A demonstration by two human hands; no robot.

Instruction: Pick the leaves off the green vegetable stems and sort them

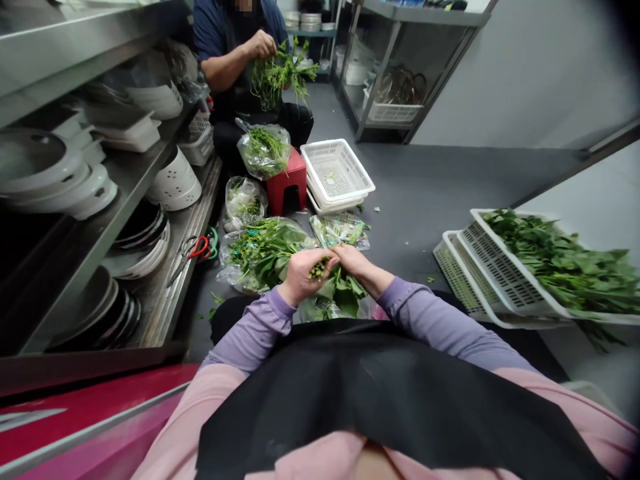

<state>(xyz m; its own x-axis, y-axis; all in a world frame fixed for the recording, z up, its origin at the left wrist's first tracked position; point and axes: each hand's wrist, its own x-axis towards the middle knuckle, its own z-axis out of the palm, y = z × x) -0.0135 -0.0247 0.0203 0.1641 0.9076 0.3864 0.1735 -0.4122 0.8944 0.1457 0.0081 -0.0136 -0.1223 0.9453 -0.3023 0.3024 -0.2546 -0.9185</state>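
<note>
No readable text, label, brand, number or sign in view.

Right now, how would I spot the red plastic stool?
On the grey floor, find the white perforated plastic basket ahead. Left of it stands the red plastic stool, partly hidden by a clear plastic bag of greens. Its red colour sets it apart from both.
</note>
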